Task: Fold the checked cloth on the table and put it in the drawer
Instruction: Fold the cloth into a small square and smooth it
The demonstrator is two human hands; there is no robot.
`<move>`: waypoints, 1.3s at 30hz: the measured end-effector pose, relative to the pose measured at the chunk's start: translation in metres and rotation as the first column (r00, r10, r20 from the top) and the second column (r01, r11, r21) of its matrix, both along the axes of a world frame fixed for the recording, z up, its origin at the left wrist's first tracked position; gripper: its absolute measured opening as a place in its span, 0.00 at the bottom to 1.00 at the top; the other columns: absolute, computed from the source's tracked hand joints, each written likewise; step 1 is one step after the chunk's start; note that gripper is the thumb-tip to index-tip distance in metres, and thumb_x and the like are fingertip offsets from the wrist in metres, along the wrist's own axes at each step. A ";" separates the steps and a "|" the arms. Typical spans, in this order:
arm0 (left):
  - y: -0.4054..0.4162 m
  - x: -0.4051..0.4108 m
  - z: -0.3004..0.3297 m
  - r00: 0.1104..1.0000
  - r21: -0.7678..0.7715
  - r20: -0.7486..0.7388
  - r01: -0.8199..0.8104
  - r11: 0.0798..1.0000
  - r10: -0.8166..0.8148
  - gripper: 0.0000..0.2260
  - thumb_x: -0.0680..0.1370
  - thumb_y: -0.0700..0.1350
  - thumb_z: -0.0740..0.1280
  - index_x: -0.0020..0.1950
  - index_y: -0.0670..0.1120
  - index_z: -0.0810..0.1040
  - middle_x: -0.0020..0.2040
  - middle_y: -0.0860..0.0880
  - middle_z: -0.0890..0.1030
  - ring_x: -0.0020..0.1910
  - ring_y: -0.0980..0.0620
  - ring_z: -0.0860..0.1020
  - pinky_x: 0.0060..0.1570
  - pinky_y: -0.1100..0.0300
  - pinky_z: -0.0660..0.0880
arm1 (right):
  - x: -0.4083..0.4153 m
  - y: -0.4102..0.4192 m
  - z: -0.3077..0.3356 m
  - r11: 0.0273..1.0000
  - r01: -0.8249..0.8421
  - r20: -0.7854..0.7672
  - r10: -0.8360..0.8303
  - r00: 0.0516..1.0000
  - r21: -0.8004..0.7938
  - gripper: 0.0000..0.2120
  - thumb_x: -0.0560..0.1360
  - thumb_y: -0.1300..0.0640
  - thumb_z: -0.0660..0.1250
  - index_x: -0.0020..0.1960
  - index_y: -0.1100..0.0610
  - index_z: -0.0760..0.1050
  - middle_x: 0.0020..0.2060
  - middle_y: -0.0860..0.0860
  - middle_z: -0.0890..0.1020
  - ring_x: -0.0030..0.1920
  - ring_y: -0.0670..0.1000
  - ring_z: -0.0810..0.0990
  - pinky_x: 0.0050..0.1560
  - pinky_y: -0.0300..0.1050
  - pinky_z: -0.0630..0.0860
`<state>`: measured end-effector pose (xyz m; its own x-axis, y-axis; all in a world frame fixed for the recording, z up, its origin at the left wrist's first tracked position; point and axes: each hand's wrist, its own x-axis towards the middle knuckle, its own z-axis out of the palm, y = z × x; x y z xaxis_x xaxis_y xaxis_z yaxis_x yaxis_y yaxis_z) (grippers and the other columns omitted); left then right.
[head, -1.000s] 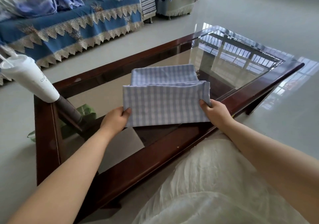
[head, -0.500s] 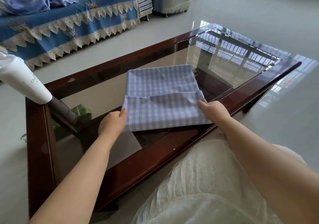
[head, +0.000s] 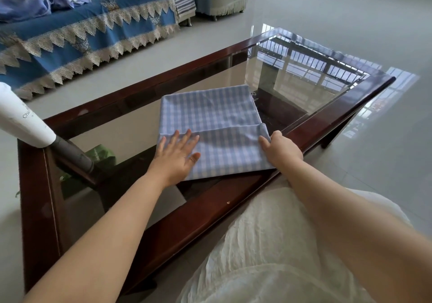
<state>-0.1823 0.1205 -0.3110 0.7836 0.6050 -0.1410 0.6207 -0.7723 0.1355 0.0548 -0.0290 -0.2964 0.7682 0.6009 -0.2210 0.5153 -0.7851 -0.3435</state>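
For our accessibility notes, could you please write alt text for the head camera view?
A person's left hand presses flat on a partly folded blue checked cloth on a glass-topped wooden table, while the right hand grips the cloth's right edge. A white appliance handle leans in at left; a blue-covered sofa stands behind.

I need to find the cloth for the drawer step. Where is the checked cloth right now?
In the head view the checked cloth lies on the glass table near its front edge, the left hand flat on it, the right hand at its right edge.
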 end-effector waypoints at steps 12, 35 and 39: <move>0.004 0.003 -0.008 0.993 -0.004 -0.069 -0.099 0.995 0.099 0.28 0.79 0.65 0.41 0.77 0.58 0.40 0.78 0.56 0.38 0.76 0.52 0.35 0.73 0.44 0.33 | -0.043 0.019 0.007 0.777 -0.629 0.343 0.589 0.731 0.006 0.30 0.77 0.34 0.47 0.76 0.44 0.51 0.77 0.47 0.50 0.77 0.54 0.43 0.75 0.59 0.41; 0.018 0.008 -0.004 0.974 -0.086 0.044 -0.217 0.972 0.221 0.21 0.83 0.52 0.48 0.77 0.56 0.54 0.79 0.53 0.52 0.78 0.51 0.49 0.75 0.51 0.44 | 0.042 -0.037 -0.018 0.634 -0.772 0.062 0.770 0.635 0.046 0.57 0.61 0.24 0.62 0.76 0.46 0.36 0.75 0.42 0.41 0.75 0.43 0.39 0.75 0.43 0.45; 0.017 0.008 -0.004 0.974 -0.084 0.050 -0.215 0.973 0.220 0.21 0.83 0.52 0.48 0.77 0.56 0.55 0.79 0.53 0.53 0.78 0.51 0.49 0.75 0.51 0.44 | 0.049 -0.042 -0.015 0.603 -0.797 0.271 0.762 0.589 0.038 0.46 0.68 0.26 0.54 0.77 0.48 0.44 0.76 0.51 0.57 0.73 0.53 0.63 0.65 0.50 0.72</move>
<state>-0.1743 0.1379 -0.3151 0.6425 0.7511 -0.1520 0.7620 -0.6052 0.2304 0.1043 -0.0707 -0.3118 0.0030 0.9998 0.0183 0.9754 0.0011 -0.2203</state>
